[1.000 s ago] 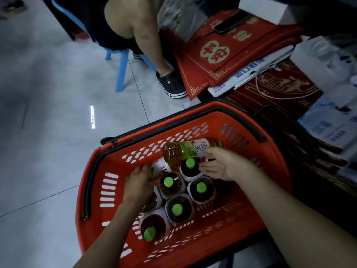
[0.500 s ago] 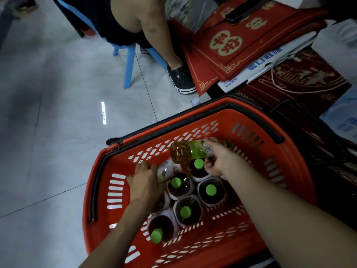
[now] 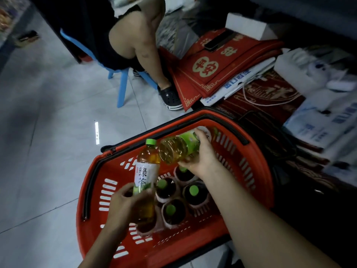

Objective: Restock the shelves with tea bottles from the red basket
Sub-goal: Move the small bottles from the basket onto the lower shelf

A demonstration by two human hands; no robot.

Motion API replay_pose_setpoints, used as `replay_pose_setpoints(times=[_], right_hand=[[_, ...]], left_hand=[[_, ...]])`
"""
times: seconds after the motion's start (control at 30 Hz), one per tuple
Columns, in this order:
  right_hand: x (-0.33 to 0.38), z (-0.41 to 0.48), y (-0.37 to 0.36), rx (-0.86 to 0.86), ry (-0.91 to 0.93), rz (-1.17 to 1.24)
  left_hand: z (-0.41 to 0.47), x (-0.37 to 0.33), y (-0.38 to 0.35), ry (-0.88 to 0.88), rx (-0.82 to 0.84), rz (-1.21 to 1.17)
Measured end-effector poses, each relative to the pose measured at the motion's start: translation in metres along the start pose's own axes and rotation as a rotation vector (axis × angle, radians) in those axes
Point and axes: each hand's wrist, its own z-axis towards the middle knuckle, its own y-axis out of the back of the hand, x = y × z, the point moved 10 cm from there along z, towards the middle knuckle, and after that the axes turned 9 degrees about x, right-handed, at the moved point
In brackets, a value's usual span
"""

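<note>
Both tea bottles lifted clear of red basket, left hand and right hand fingers clamped round them.

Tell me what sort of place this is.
Probably a small shop, or its back area: a red shopping basket full of green-capped tea bottles, next to stacked red mats and piled white packaged goods.

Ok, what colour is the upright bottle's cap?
Green; the cap shows best in the head view.
</note>
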Motion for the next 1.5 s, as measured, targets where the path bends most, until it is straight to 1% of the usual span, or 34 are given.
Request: replay_pose_setpoints(times=[0.1,0.2,0.3,0.4,0.5,0.6,0.7,0.8,0.9,1.03,1.17,1.27,1.37,1.5], right_hand=[[0.005,-0.021,-0.006,0.086,0.013,-0.074],[0.028,-0.049,-0.011,0.14,0.111,-0.226],[0.074,-0.093,-0.021,0.166,0.306,-0.346],[0.13,-0.158,-0.034,0.193,0.585,-0.469],[0.18,-0.231,-0.042,0.234,0.788,-0.452],[0.226,-0.301,-0.028,0.241,0.949,-0.414],[0.263,-0.376,0.003,0.135,1.1,-0.484],[0.287,-0.45,0.042,0.019,1.238,-0.57],[0.301,-0.517,0.087,-0.116,1.366,-0.574],[0.303,-0.591,0.147,-0.306,1.513,-0.558],[0.285,-0.645,0.193,-0.469,1.662,-0.563],[0.262,-0.68,0.223,-0.621,1.766,-0.557],[0.241,-0.713,0.246,-0.745,1.829,-0.542],[0.216,-0.747,0.274,-0.915,1.888,-0.487]], left_hand=[[-0.008,-0.02,-0.02,-0.023,0.104,-0.179],[-0.015,-0.055,-0.046,-0.084,0.227,-0.304],[-0.026,-0.109,-0.069,-0.185,0.303,-0.346],[-0.038,-0.167,-0.094,-0.313,0.36,-0.31],[-0.057,-0.227,-0.131,-0.463,0.433,-0.255],[-0.084,-0.287,-0.19,-0.605,0.546,-0.23],[-0.117,-0.339,-0.263,-0.728,0.659,-0.211],[-0.155,-0.372,-0.342,-0.808,0.815,-0.195],[-0.194,-0.386,-0.416,-0.859,0.971,-0.189],[-0.254,-0.386,-0.494,-0.926,1.108,-0.165],[-0.309,-0.369,-0.544,-0.998,1.221,-0.163],[-0.35,-0.35,-0.575,-1.06,1.279,-0.168],[-0.379,-0.33,-0.599,-1.039,1.316,-0.187],[-0.417,-0.313,-0.622,-1.062,1.384,-0.18]])
